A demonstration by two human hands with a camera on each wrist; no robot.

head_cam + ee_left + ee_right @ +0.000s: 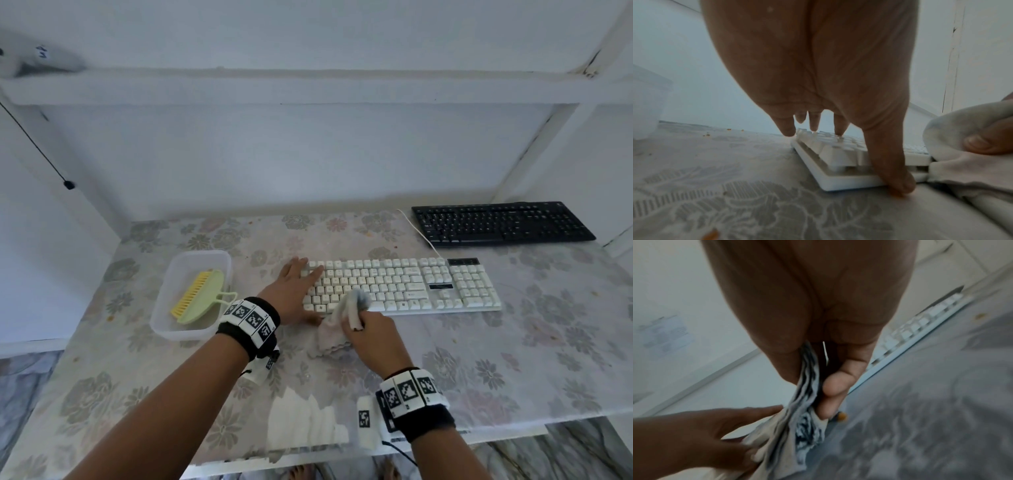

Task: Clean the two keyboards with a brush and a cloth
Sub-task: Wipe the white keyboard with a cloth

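Note:
A white keyboard (pixel 404 287) lies mid-table, and a black keyboard (pixel 501 222) lies behind it at the right. My left hand (pixel 301 277) rests flat on the white keyboard's left end with its fingers straight on the keys. In the left wrist view its thumb (pixel 894 170) touches the front edge of the white keyboard (pixel 826 149). My right hand (pixel 363 325) grips a bunched pale cloth (pixel 342 308) at the white keyboard's front left keys. The cloth (pixel 805 418) hangs down from the curled fingers. A green brush with yellow bristles (pixel 198 296) lies in a tub.
The clear plastic tub (pixel 161 308) stands left of the white keyboard. A white cable (pixel 418 233) runs back from the white keyboard past the black one. Small crumbs dot the floral tablecloth (pixel 548 342). A white patch (pixel 305 425) lies near the table's front edge. A white shelf rail (pixel 308 85) crosses above.

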